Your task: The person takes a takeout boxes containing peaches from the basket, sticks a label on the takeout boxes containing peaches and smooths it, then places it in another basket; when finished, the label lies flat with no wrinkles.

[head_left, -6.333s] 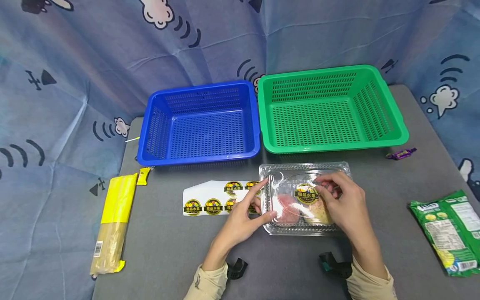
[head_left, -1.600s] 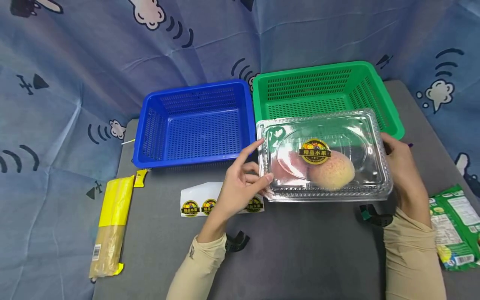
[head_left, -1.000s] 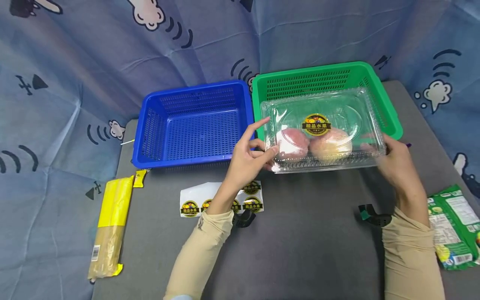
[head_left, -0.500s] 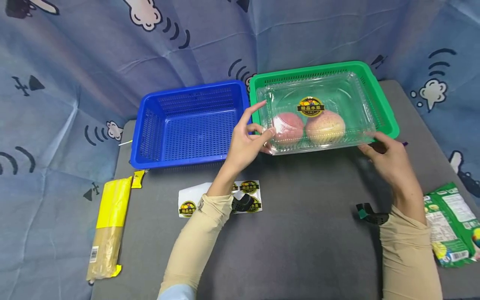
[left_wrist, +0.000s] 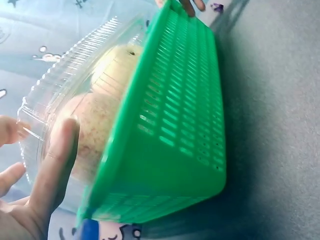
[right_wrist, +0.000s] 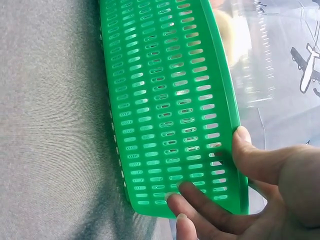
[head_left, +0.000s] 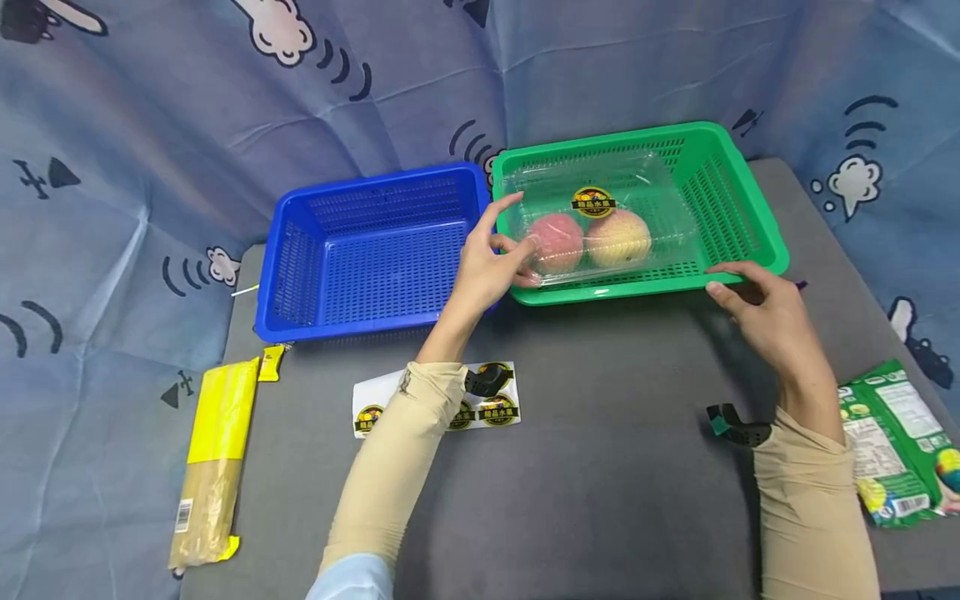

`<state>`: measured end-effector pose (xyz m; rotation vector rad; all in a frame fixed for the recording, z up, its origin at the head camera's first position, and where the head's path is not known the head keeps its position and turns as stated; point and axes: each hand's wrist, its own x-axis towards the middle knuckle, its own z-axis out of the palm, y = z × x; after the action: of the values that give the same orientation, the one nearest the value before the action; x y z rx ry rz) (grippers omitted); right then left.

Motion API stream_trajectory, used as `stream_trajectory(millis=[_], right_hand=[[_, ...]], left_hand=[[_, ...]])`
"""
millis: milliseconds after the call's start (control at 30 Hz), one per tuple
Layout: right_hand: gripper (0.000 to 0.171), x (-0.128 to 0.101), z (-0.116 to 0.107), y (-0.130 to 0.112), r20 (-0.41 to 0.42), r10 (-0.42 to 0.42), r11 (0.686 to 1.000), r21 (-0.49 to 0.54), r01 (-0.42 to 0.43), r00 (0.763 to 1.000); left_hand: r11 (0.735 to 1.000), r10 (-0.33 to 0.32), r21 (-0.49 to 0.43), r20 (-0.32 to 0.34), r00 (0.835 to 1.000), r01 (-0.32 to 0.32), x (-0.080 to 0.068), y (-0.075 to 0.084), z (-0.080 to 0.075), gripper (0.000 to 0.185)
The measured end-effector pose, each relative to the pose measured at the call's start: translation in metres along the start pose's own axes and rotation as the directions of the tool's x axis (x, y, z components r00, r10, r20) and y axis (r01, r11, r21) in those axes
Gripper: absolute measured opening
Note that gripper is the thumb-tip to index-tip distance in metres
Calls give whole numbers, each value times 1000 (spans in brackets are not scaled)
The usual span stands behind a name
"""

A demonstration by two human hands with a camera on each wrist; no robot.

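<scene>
A clear plastic clamshell box (head_left: pixel 667 229) with two peaches (head_left: pixel 618 239) inside and a black-and-gold round sticker (head_left: pixel 593 202) on its lid lies over the left part of the green basket (head_left: pixel 577 293). My left hand (head_left: pixel 486 262) pinches the box's left end, thumb on the near side. In the left wrist view that end of the box (left_wrist: pixel 37 107) stands above the rim. At the basket's front right corner, my right hand (head_left: pixel 776 321) grips the rim, with fingers on the outer wall (right_wrist: pixel 165 115) in the right wrist view.
A blue basket (head_left: pixel 375 329) stands beside the green one. A sticker sheet (head_left: pixel 498 408) lies partly under my left forearm. At the left are a yellow-and-tan packet (head_left: pixel 213 462) and a small yellow wrapper (head_left: pixel 271 363); a green snack bag (head_left: pixel 888 450) lies at the right.
The box has gone from the table up and forward over the green basket, then left and lower into it. My right hand has left the box and taken the basket's rim.
</scene>
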<state>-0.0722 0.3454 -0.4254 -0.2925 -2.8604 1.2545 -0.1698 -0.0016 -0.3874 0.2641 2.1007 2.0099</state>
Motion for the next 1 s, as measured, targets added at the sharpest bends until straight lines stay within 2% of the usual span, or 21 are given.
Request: stream_trajectory(millis=[200,400,767,900,1000], right_hand=[[44,0,0,1,3,-14,1000,7,13,1000],[43,0,0,1,6,-20,1000,-7,20,1000],[42,1,1,2,-14,-25,1000,7,25,1000],[42,1,1,2,-12,-24,1000,-1,24,1000],[41,1,1,2,-17,-29,1000,-3,29,999]], left_hand=[[995,-6,100,-1,1000,6,9,-4,6,65],[989,-44,141,2,999,44,14,0,10,66],[979,-78,192,7,997,75,20,0,15,66],[963,-92,255,3,996,88,20,2,18,64],[928,-90,363,-13,996,88,20,3,20,62]])
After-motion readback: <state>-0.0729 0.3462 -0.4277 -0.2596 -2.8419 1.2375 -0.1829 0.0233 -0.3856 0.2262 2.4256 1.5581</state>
